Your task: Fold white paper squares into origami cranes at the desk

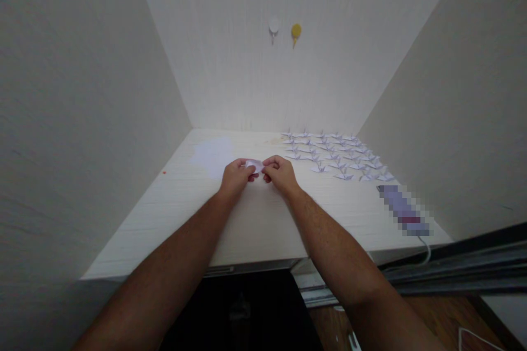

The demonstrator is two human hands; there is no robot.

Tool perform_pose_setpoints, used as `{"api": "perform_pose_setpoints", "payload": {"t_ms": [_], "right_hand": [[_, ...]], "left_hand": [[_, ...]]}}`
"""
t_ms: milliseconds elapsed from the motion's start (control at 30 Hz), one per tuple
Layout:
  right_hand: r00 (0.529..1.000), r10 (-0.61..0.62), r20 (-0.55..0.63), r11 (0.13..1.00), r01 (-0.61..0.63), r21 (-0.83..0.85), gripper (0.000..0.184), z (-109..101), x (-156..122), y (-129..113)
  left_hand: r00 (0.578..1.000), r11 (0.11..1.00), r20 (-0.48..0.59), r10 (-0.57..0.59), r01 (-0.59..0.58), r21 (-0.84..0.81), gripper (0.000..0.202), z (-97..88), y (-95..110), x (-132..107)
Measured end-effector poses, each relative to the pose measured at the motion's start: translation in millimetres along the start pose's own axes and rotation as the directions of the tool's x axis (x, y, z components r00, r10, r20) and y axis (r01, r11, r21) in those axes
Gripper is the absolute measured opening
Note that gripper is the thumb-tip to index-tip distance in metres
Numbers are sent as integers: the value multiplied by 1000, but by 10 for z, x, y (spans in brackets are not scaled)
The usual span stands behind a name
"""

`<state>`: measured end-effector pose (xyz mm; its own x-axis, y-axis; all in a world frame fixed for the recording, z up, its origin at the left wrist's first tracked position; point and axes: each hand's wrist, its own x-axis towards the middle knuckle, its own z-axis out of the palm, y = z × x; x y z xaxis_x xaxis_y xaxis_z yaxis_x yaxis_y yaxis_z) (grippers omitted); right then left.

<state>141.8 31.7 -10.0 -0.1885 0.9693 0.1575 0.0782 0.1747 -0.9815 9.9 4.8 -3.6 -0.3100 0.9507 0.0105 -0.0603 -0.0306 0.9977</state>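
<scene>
A small folded piece of white paper [256,165] is held between my two hands, just above the middle of the white tabletop [255,219]. My left hand [237,176] pinches its left side, thumb on top. At its right corner, the thumb and forefinger of my right hand [281,174] are closed on the paper. The exact folds are too small to make out. Several folded paper cranes [323,149] stand in rows to the right, beyond my right hand. Left of my left hand lies a spread of white paper sheets [213,156].
A blurred-out, phone-like flat object [403,211] lies at the right edge with a white cable [428,252] running off the table. Walls enclose the table on the left, back and right. A white hook [274,26] and a yellow hook [296,32] are on the back wall.
</scene>
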Motion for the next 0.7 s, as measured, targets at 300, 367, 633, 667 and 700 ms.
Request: {"api": "perform_pose_setpoints", "payload": {"t_ms": [300, 367, 633, 667, 700], "right_hand": [[997, -55, 61, 990, 47, 130, 19, -29, -35, -27], [997, -46, 69, 988, 35, 149, 21, -34, -41, -38], [995, -69, 72, 980, 54, 191, 31, -23, -43, -40], [996, -63, 70, 982, 49, 182, 31, -29, -42, -43], [995, -58, 76, 983, 44, 178, 32, -37, -40, -46]], "left_hand": [[986, 979, 144, -79, 104, -175, 32, -27, -1, -20], [990, 989, 138, -25, 45, -143, 28, -22, -13, -20], [992, 996, 98, 79, -74, -51, 27, -16, -13, -24], [990, 994, 93, 107, -107, -9, 27, -21, 2, -25], [987, 989, 86, 138, -142, 36, 27, -27, 16, -26]]}}
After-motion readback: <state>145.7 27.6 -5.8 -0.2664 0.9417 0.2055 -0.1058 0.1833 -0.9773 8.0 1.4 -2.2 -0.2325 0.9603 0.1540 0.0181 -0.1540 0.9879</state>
